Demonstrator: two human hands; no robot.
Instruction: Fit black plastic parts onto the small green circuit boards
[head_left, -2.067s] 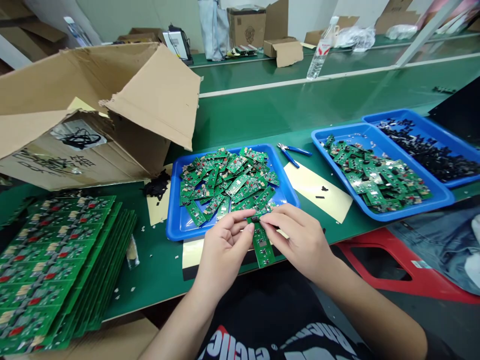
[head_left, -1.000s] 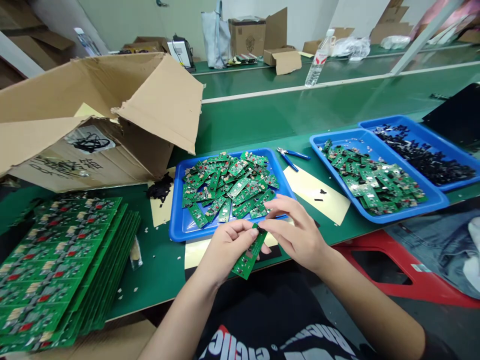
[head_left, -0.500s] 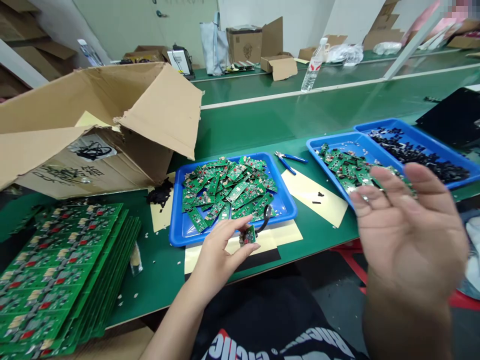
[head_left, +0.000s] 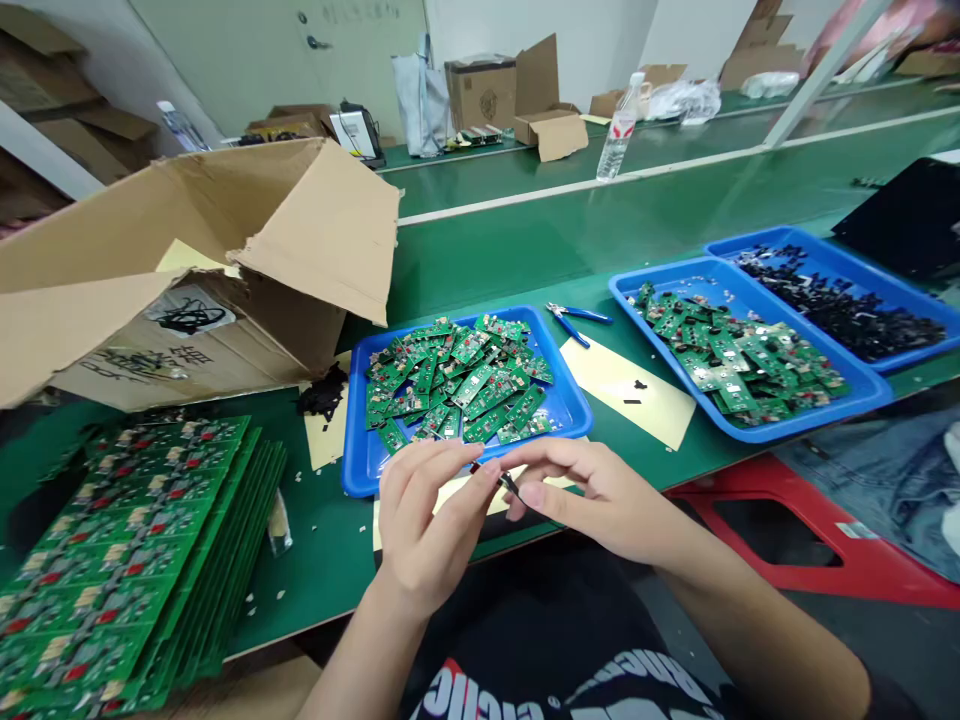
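Observation:
My left hand [head_left: 431, 525] and my right hand [head_left: 592, 495] meet at the table's front edge, just in front of the middle blue tray [head_left: 352, 470]. Both pinch a small dark part [head_left: 510, 484] between thumb and fingertips. My fingers hide most of it, so I cannot make out its shape. The tray behind my hands holds a heap of small green circuit boards [head_left: 457, 380].
A stack of large green board panels [head_left: 127, 530] lies at the left, with an open cardboard box [head_left: 225, 250] behind. Blue-handled cutters [head_left: 574, 318] and a yellow sheet [head_left: 630, 385] lie right of the tray. Two more blue trays hold boards [head_left: 750, 350] and black parts [head_left: 840, 305].
My right hand, raised open half a second ago, has come back down to my left hand and pinches the part with it. The green board seen earlier no longer shows.

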